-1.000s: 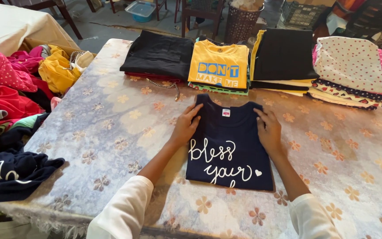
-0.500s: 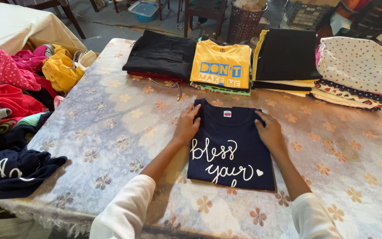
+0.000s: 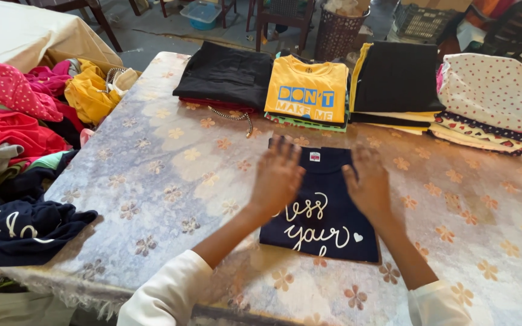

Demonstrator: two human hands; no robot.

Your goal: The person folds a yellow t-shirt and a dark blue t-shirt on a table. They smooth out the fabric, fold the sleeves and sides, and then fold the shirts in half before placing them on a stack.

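Counter [image 3: 152, 181] with a pale floral cloth fills most of the view. Loose clothes in pink, red, yellow and dark blue lie in a heap [image 3: 25, 127] along its left edge. Four folded stacks line the far edge: a black stack [image 3: 225, 72] at the left, a yellow printed shirt [image 3: 306, 90] on the next stack, a black and yellow stack [image 3: 394, 78], then a dotted white stack [image 3: 490, 96] at the right.

Near the front middle lies a folded navy shirt [image 3: 324, 211] with white script lettering, flat on the cloth and just in front of the yellow one. Both hands are over it. Left hand [image 3: 278, 178] is spread open, fingers apart, over the shirt's left edge; its grip is released and holds nothing. Right hand [image 3: 367, 184] is likewise open and flat on the shirt's right side, grasping nothing. Both wrists end in white sleeves.
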